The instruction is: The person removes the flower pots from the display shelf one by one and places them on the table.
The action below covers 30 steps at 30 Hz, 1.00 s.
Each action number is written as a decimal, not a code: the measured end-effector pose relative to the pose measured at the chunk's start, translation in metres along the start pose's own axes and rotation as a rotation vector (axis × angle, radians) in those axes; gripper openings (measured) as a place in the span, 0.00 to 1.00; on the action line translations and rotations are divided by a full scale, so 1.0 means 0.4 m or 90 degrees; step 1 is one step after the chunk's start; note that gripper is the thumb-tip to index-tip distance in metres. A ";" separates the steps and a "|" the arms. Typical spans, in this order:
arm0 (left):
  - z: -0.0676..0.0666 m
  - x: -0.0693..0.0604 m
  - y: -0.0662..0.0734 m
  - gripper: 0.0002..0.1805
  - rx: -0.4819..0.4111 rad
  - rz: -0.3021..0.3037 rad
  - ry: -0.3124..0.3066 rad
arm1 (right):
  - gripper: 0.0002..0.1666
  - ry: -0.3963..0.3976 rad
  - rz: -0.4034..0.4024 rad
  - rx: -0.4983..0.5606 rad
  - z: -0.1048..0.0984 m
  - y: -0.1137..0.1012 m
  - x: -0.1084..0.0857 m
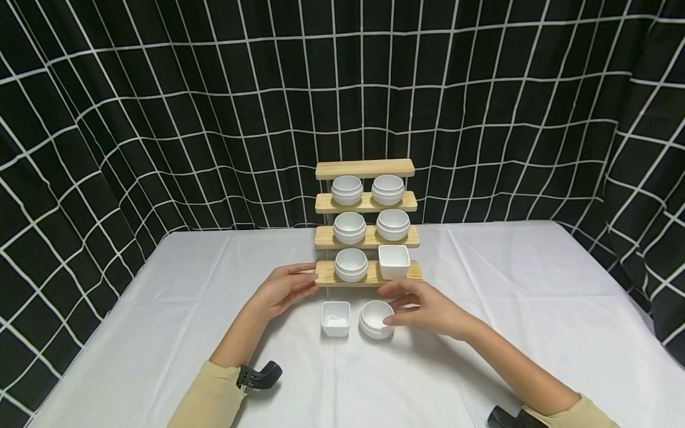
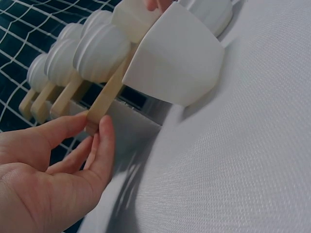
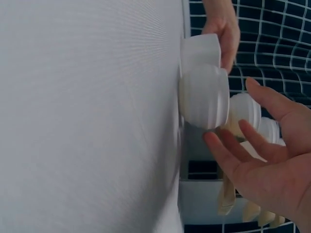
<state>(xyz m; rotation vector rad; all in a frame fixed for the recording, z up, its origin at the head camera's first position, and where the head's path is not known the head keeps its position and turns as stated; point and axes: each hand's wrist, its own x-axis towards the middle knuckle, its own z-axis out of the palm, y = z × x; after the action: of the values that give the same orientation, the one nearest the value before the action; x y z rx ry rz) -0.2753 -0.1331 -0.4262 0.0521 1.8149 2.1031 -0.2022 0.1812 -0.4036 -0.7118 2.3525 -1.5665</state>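
Observation:
A stand with wooden shelves holds white bowls. My left hand pinches the left end of its lowest shelf between thumb and fingers. On that shelf stand a round bowl and a square bowl. In front of the stand, on the cloth, a small square bowl is left of a round bowl. My right hand is at the round bowl's right side, fingers spread and relaxed; whether a fingertip touches it, I cannot tell.
Two round bowls stand on each of the two middle shelves; the top shelf bears nothing. White cloth covers the table, and a black curtain with white grid lines hangs behind it and at both sides.

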 end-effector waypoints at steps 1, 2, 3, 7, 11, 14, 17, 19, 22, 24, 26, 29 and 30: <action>0.000 0.000 0.000 0.27 0.001 0.000 -0.001 | 0.32 0.001 0.000 -0.003 -0.002 0.000 0.000; 0.000 0.000 0.000 0.27 0.002 0.001 -0.002 | 0.32 0.002 -0.001 -0.006 -0.003 0.000 -0.001; 0.000 0.000 0.000 0.27 0.002 0.002 -0.003 | 0.32 0.003 0.000 -0.009 -0.005 -0.001 -0.001; -0.001 0.001 0.000 0.27 0.007 0.002 -0.003 | 0.31 0.008 0.002 -0.006 -0.009 -0.006 -0.003; -0.001 0.002 0.000 0.27 0.009 -0.002 0.002 | 0.31 0.009 0.002 0.004 -0.014 -0.015 -0.006; -0.001 0.002 -0.001 0.27 0.007 -0.003 0.002 | 0.30 0.010 -0.002 0.008 -0.018 -0.022 -0.008; 0.000 0.001 -0.001 0.27 0.005 -0.004 0.002 | 0.30 0.010 -0.009 0.007 -0.023 -0.027 -0.010; 0.000 0.000 0.000 0.27 0.005 -0.005 0.002 | 0.30 0.009 -0.015 0.009 -0.026 -0.030 -0.011; 0.001 -0.001 0.001 0.27 0.006 -0.004 0.002 | 0.31 0.010 -0.024 0.009 -0.030 -0.034 -0.013; 0.001 -0.001 0.001 0.27 0.006 -0.003 0.002 | 0.31 0.011 -0.030 0.008 -0.034 -0.035 -0.014; 0.001 -0.001 0.002 0.27 0.005 -0.003 0.002 | 0.30 0.009 -0.037 0.013 -0.036 -0.035 -0.015; 0.002 -0.001 0.002 0.27 0.004 -0.003 0.003 | 0.30 0.010 -0.040 0.020 -0.041 -0.036 -0.016; 0.002 -0.001 0.002 0.27 0.004 -0.003 0.003 | 0.31 0.010 -0.040 0.023 -0.042 -0.037 -0.016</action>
<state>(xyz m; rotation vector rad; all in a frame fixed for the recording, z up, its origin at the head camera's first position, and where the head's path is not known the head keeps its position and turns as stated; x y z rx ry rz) -0.2748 -0.1327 -0.4249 0.0438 1.8230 2.0960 -0.2000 0.1933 -0.3838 -0.7761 2.3278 -1.6413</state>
